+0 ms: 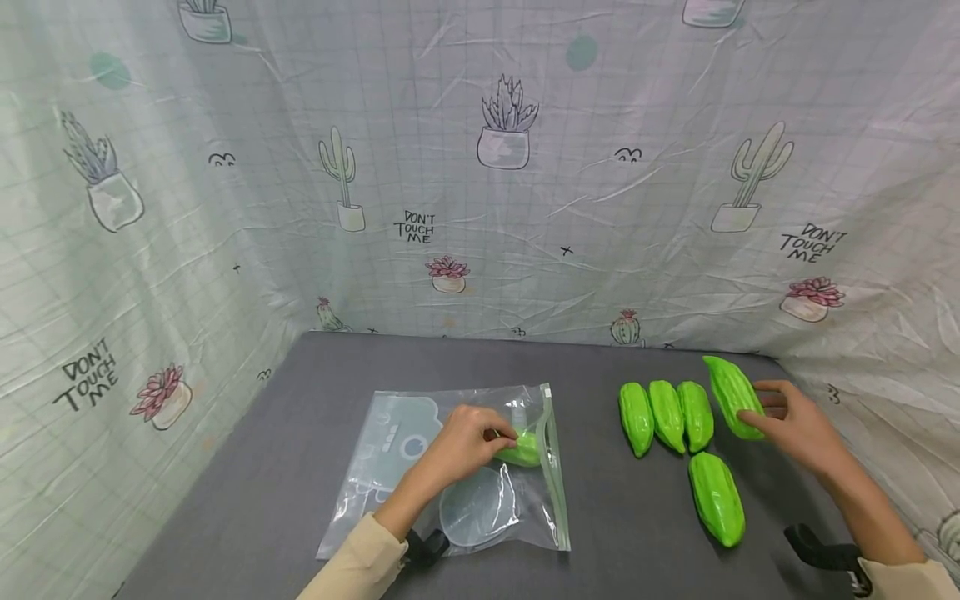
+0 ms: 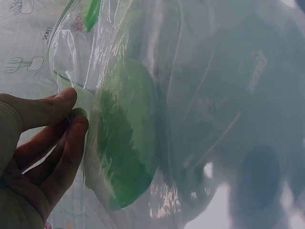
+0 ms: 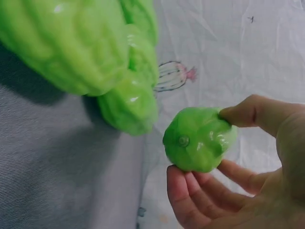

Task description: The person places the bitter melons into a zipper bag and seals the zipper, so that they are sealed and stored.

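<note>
My left hand (image 1: 465,437) pinches the film of a clear zip bag (image 1: 540,517) between thumb and fingers. Inside the bag, close to its zip edge, lies a green bitter melon (image 2: 126,138), seen through the plastic beside my fingertips. My right hand (image 1: 798,425) grips another bitter melon (image 3: 195,140) with the thumb on one side and the fingers on the other. That melon is tilted, its pointed end up and away from the hand. Left of it, three bitter melons (image 1: 666,412) lie side by side on the dark grey table (image 1: 600,517).
One more bitter melon (image 1: 717,500) lies nearer the front, below the row. A pale cloth (image 1: 525,208) printed with cacti hangs behind the table and along both sides. Dark straps (image 1: 825,550) circle my wrists.
</note>
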Available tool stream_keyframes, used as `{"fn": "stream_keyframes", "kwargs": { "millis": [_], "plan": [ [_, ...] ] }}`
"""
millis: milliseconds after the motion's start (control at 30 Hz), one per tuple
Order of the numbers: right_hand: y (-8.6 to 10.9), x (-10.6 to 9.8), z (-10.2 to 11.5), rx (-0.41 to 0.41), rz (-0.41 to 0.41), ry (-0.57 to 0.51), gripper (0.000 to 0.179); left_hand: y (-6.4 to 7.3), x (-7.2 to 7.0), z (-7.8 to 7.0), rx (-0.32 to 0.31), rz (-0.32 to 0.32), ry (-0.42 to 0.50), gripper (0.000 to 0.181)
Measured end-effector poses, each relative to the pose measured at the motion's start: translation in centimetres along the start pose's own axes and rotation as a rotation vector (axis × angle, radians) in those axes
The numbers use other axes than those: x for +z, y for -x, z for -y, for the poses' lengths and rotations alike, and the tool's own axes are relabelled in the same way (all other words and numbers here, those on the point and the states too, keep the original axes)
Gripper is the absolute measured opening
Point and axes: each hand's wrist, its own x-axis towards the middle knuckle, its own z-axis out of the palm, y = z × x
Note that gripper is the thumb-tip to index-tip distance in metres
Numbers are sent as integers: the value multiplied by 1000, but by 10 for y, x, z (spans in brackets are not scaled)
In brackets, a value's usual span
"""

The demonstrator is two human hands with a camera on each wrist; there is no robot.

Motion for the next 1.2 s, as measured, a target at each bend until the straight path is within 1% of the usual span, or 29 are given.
{"fn": "stream_keyframes", "kwargs": {
  "millis": [100, 267, 367, 500, 700, 867, 1000, 1200],
  "plan": [
    [2, 1, 9, -60, -2, 17, 74, 0, -1, -1, 7, -6, -2, 6],
    [6, 8, 24, -161, 10, 41, 62, -1, 0, -1, -1, -4, 1, 6],
    [7, 12, 34, -230, 21, 42, 56, -1, 1, -1, -9, 5, 9, 6],
    [7, 18, 47, -312, 43, 34, 50, -1, 1, -1, -2, 0, 8, 6],
    [9, 28, 64, -384, 72, 25, 46, -2, 0, -1, 2, -8, 15, 6],
    [11, 42, 73, -452, 98, 10, 42, -2, 1, -1, -4, -7, 16, 5],
    [14, 53, 80, -470, 133, -21, 41, -1, 1, 0, 9, -3, 8, 5],
    [13, 66, 90, -503, 215, -82, 41, 0, -1, -2, 10, -17, 10, 6]
  ]
}}
